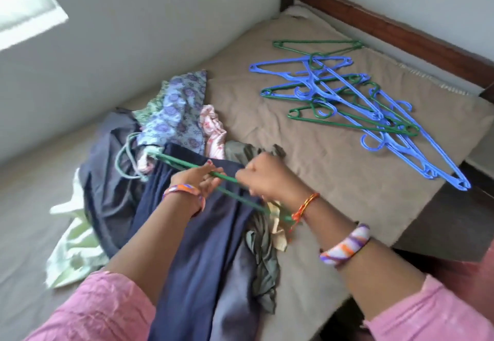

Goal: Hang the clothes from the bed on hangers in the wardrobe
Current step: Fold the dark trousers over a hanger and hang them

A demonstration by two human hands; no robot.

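Note:
A green hanger (187, 165) lies across a navy garment (203, 239) in front of me on the bed. My left hand (199, 179) pinches the hanger's bar near its middle. My right hand (263, 179) grips the same hanger further right, fingers curled, with navy cloth bunched under it. The hanger's pale hook (124, 157) points left over the clothes pile. The pile holds a blue floral piece (176, 116), a pink printed piece (213, 129), an olive garment (263, 255) and a pale green one (74, 244).
Several loose blue and green hangers (355, 100) lie spread on the tan bedsheet (315, 158) at the far right. A dark wooden bed frame (395, 27) runs along the back. A grey wall stands to the left. No wardrobe is in view.

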